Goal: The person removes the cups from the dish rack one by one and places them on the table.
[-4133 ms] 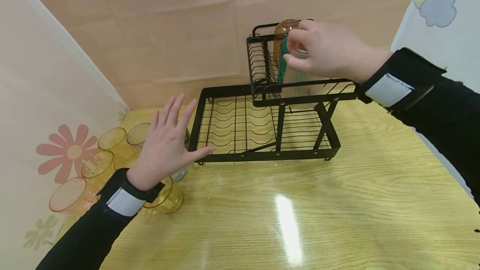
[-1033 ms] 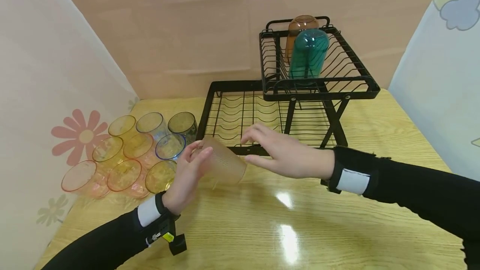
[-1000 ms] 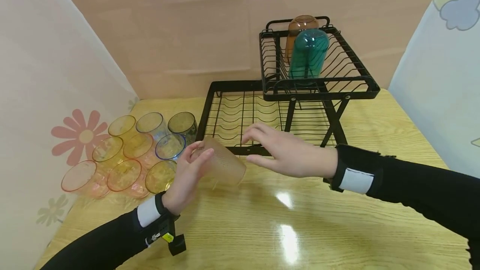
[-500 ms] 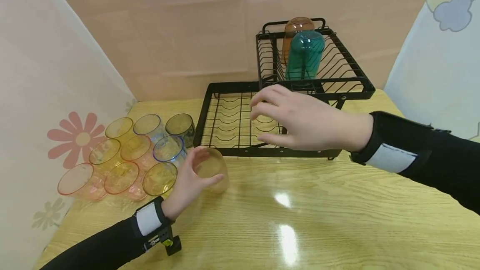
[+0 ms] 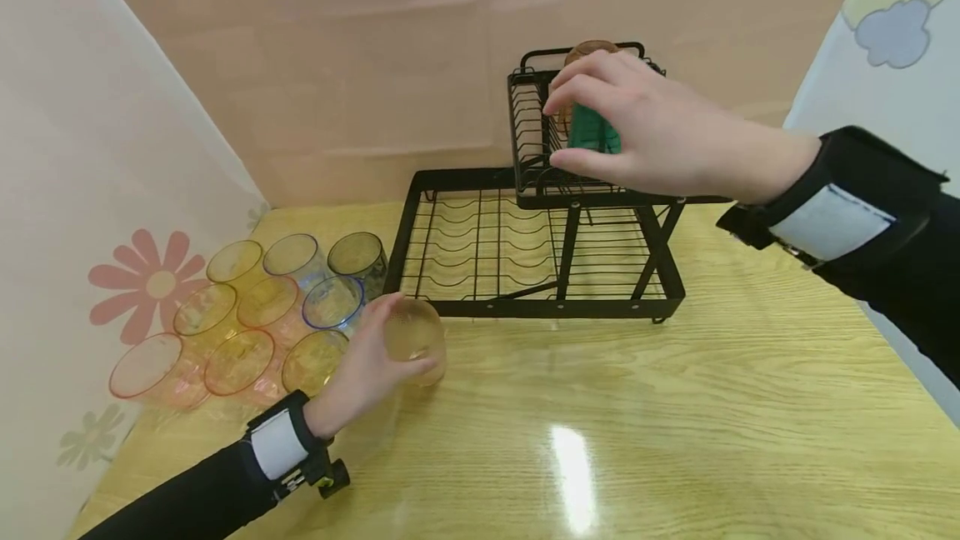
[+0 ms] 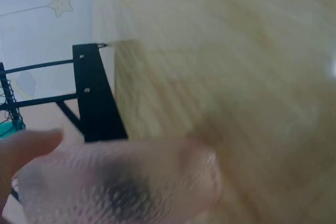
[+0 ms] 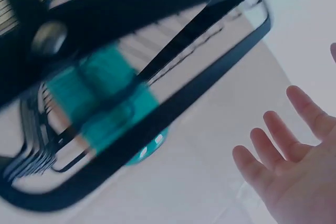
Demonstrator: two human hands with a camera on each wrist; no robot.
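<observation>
My left hand (image 5: 363, 373) curls thumb and fingers around a pale pink clear glass tumbler (image 5: 415, 332), close over the table right of the other glasses. In the left wrist view, the tumbler's dimpled wall (image 6: 157, 182) shows large, with a fingertip beside it. My right hand (image 5: 645, 123) is at the upper rack, fingers and thumb apart, overlapping an upside-down teal glass (image 5: 592, 130) in the head view. The right wrist view shows those fingers (image 7: 273, 150) spread and apart from the teal glass (image 7: 105, 66). A brown glass (image 5: 588, 48) behind is partly hidden.
The black two-tier dish rack (image 5: 558, 307) stands at the back, its raised tier (image 5: 517, 132) on the right. Several yellow, pink, blue and grey glasses (image 5: 240, 361) stand upright at left on the wooden table (image 5: 510, 440). A peach backdrop (image 5: 337, 73) hangs behind.
The pink tumbler came off the upper rack into my left hand and turned from tilted to more upright. My right hand moved away from it, up to the teal glass.
</observation>
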